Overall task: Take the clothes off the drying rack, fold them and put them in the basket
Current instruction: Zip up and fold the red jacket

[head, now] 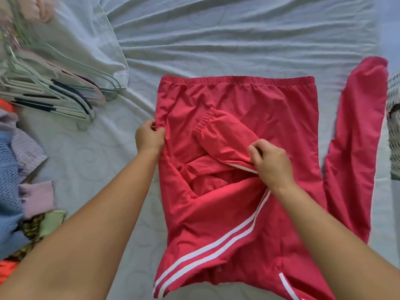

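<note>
across the bed the pale sheet runs under everything, rumpled but flat enough to fold on, which is why i work here. on it, in the middle, lies the red jacket, spread flat with its elastic hem away from me and the collar end towards me, so it is off the rack but not yet folded and not yet in the basket. at my left edge sits a heap of other clothes, blue knit and lilac pieces, kept aside so they don't tangle with this one. above the heap the empty hangers are stacked together, out of the way. at the far right edge i see only a sliver of white lattice, which i take for the basket, near enough to drop things in.

the other sleeve lies stretched out to the right on the sheet, waiting its turn. the folded sleeve lies crossed over the body of the jacket, cuff pointing up and left, to make the shape narrow. the white stripes run slantwise across the near part.

my hands are apart, each pinching cloth. my left hand grips the jacket's left edge, i judge to keep the slippery fabric from sliding. my right hand pinches the folded sleeve near its shoulder seam to set the crease.
</note>
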### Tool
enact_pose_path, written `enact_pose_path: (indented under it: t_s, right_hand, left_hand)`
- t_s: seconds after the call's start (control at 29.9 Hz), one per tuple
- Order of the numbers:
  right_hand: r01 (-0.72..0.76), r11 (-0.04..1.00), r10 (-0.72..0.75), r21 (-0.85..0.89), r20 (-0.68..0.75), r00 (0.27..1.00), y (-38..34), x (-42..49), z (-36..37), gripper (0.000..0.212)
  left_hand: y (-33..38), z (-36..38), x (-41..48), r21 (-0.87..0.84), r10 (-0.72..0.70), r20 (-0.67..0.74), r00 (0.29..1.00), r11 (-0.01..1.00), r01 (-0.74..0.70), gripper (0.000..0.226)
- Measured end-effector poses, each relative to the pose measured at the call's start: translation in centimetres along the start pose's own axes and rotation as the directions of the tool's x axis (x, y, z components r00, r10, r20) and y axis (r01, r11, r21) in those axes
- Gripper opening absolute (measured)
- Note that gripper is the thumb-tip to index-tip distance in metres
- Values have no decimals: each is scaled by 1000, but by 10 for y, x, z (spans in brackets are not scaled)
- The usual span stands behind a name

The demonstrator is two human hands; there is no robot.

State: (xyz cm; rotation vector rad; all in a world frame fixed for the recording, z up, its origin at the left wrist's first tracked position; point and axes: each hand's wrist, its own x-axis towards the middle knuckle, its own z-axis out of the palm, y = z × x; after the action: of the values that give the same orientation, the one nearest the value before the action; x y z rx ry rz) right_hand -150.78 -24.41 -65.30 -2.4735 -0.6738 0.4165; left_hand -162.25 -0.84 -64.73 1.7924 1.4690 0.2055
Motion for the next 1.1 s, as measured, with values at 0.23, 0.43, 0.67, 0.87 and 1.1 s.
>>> enact_pose_path:
  t_s: [0.23, 0.43, 0.67, 0.87, 1.1]
  right_hand:
    - [296, 925, -275, -237, 117, 954, 18, -19, -5, 45]
    - [12, 934, 14, 356, -71, 997, 30, -4, -22, 3]
    - [-637, 294, 728, 713, 265, 632, 97, -16, -53, 14]
    - [-210, 972, 196, -103, -128, 972, 79, -29, -49, 69]
    - [202, 818, -204, -538, 58, 977, 69, -6, -40, 23]
  left_hand:
    - [36, 73, -61, 330, 371, 204, 906, 845, -421, 52]
    - [34, 65, -41, 46, 327, -7, 945, 944, -326, 47]
    - [13, 103, -63, 144, 378, 516, 768, 846, -513, 72]
    - [-41, 25, -154, -34, 547, 231, 805, 831, -555, 67]
    - [-145, 17, -228, 312, 458, 592, 663, 628, -713, 75]
